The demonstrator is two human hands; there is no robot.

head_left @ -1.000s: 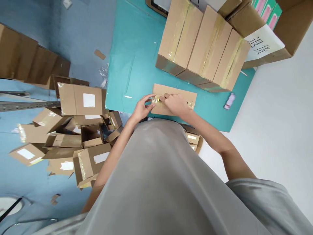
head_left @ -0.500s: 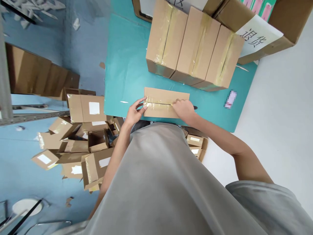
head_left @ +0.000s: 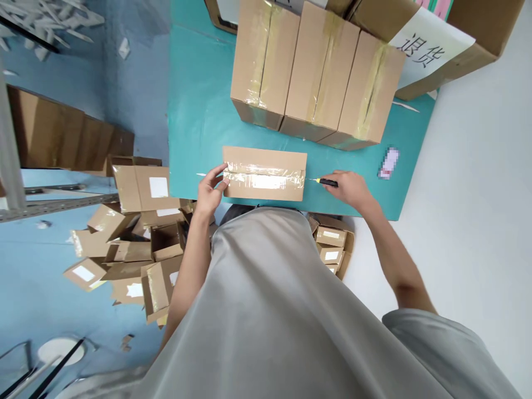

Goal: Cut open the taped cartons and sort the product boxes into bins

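A small cardboard box (head_left: 257, 156) lies on the teal tabletop in front of my body. Clear tape runs lengthwise along its top seam, and a bright white patch shows there; whether it is a label or glare I cannot tell. My left hand (head_left: 211, 191) grips the box's left end, thumb and fingers pinched on the edge. Off the right end, my right hand (head_left: 348, 187) is closed around a utility knife (head_left: 328, 182) with a black and yellow handle. Its thin blade points left, close to the box's right edge.
Three taped cartons (head_left: 316, 72) stand beyond the box on the teal table (head_left: 199, 100). Behind them is an open carton with a paper sign (head_left: 430, 50). A blurred pinkish object (head_left: 389, 163) lies at right. Opened boxes (head_left: 137, 244) pile on the floor at left.
My right hand has moved right, off the box top, and the knife now shows clear of it. The box and my left hand sit further left in view; the bright white patch appears on top.
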